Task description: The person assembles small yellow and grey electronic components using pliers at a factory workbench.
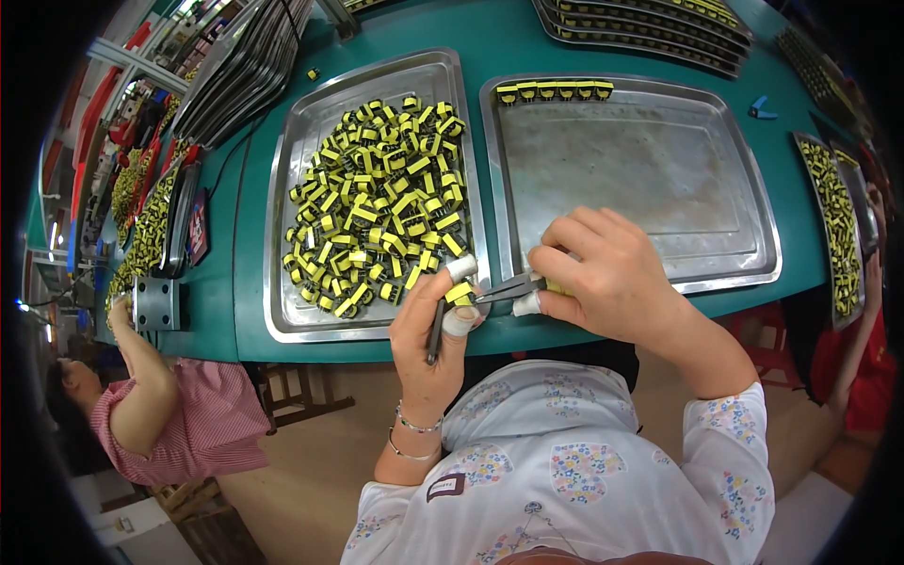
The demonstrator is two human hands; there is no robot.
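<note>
My left hand (421, 330), its thumb and finger tips wrapped in white, pinches a small yellow-and-black transformer (459, 294) over the table's near edge. A thin dark tool (435, 332) also lies in that hand; its kind is unclear. My right hand (610, 278) is closed round needle-nose pliers (508, 288), whose tips are at the transformer; contact cannot be made out for certain. Behind my left hand, a metal tray (280, 217) bears a loose heap of similar transformers (377, 207). Beyond my right hand is a second metal tray (631, 179), with several transformers (556, 91) lined up along its far edge.
Stacked filled trays (650, 38) stand at the far right, near blue-handled cutters (762, 109). Upright trays (240, 80) lean at the far left. A metal block (158, 303) sits by a co-worker (188, 405) on the left. Another filled tray (831, 226) lies at right.
</note>
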